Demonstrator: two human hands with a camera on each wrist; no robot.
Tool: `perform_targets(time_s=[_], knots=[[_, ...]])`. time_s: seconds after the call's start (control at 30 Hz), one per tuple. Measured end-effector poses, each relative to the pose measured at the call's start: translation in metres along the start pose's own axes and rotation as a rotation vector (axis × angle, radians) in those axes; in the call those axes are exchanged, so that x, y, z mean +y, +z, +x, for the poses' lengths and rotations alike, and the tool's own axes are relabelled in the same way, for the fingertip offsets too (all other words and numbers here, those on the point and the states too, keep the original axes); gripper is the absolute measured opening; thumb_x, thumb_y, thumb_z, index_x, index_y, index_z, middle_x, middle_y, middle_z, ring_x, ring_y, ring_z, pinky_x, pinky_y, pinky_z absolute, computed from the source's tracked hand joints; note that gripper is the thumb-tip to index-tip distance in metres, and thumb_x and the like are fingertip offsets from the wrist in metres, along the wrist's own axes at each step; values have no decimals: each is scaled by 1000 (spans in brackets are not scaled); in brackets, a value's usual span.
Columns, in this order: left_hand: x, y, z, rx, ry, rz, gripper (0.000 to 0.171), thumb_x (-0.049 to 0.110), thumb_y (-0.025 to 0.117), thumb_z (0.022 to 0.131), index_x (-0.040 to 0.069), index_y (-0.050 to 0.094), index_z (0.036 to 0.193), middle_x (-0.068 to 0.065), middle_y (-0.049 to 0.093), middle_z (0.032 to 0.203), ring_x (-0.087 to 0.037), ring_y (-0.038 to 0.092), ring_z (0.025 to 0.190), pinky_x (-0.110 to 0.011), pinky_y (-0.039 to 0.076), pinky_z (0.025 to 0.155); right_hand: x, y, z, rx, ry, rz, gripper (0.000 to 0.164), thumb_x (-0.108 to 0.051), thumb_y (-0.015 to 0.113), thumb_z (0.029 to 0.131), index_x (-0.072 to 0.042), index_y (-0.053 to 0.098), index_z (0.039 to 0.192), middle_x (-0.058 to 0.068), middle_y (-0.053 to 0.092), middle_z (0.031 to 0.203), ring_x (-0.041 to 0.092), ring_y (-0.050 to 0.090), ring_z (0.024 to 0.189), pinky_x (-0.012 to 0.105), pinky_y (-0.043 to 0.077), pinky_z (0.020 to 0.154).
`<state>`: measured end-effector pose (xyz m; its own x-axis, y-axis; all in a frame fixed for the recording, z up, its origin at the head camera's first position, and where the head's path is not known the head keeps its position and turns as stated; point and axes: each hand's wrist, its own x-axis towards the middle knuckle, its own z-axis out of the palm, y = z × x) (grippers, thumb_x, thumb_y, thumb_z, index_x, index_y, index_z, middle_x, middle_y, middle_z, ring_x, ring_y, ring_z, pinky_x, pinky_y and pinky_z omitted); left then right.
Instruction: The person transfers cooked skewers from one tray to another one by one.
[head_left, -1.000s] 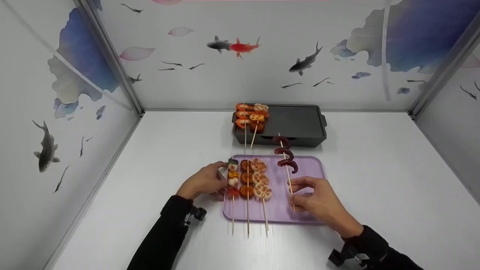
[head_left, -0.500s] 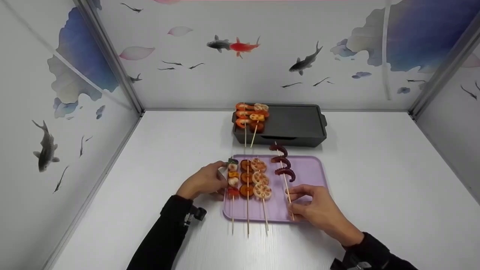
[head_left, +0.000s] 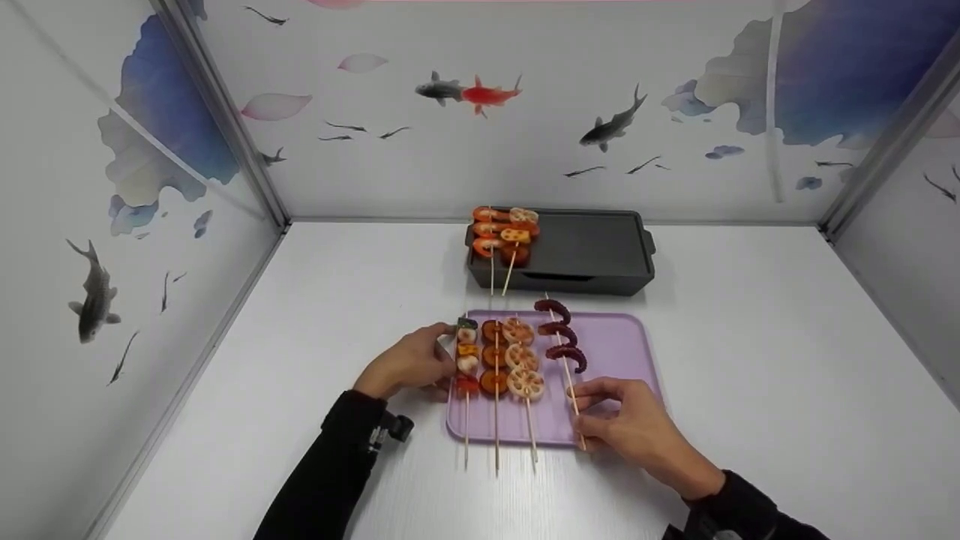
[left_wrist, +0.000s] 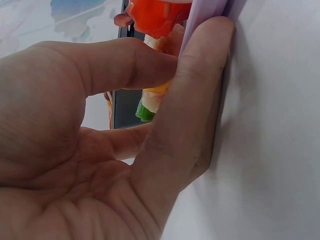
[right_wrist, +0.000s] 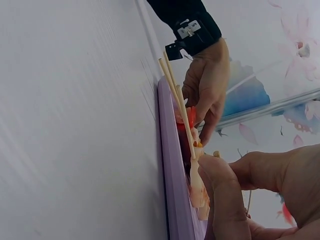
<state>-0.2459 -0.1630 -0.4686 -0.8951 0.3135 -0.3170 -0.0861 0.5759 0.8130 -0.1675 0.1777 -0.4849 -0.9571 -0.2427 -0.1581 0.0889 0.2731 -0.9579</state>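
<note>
My right hand (head_left: pixel 630 420) pinches the lower stick of a skewer with three dark red octopus tentacles (head_left: pixel 558 333), held over the lilac tray (head_left: pixel 611 345). The tentacles are just right of the lotus root skewer (head_left: pixel 521 358). At the tray's left edge, my left hand (head_left: pixel 411 361) grips the rim; in the left wrist view its fingers (left_wrist: pixel 200 65) lie on both sides of that edge. Beside it on the tray lies a mixed skewer (head_left: pixel 468 351) of green, white, yellow and red pieces, then one with round brown-orange slices (head_left: pixel 493 357). The right wrist view shows the skewer's stick end (right_wrist: pixel 216 154) between thumb and finger.
Behind the tray stands a dark grey grill (head_left: pixel 585 240). A shrimp skewer (head_left: pixel 487 229) and a mixed lotus root skewer (head_left: pixel 517 236) lie on its left part, sticks overhanging the front. Stick ends of the tray's skewers stick out past its near edge. Printed walls (head_left: pixel 480 165) enclose the white table (head_left: pixel 360 285).
My right hand has brought the octopus skewer nearer to me, slightly left and down toward the tray. My left hand stays at the tray's edge.
</note>
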Motion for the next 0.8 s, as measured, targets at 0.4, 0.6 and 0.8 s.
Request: perform_targets(time_s=[0.4,0.6,0.8], knots=[[2,1,-1,0,-16,-29,68,10,66,91,11,39,154,-11,67,102,-26,73,78,-38,61,64,1,4,-4,-47,14,75,43,1,79,78,7,66,119,20,64,105,25,69,76,42,62,63],[1,1,0,1,-14,-24,68,8,65,90,11,39,153,-11,67,102,-25,73,76,-38,61,64,2,6,-5,-49,32,74,44,0,81,78,7,67,119,20,64,105,25,68,81,42,62,65],[-1,1,1,-2,-17,-19,68,7,64,89,12,40,152,-10,67,102,-25,73,77,-37,61,65,2,8,-6,-58,40,68,43,-2,82,77,6,67,117,19,66,105,25,68,85,41,62,65]])
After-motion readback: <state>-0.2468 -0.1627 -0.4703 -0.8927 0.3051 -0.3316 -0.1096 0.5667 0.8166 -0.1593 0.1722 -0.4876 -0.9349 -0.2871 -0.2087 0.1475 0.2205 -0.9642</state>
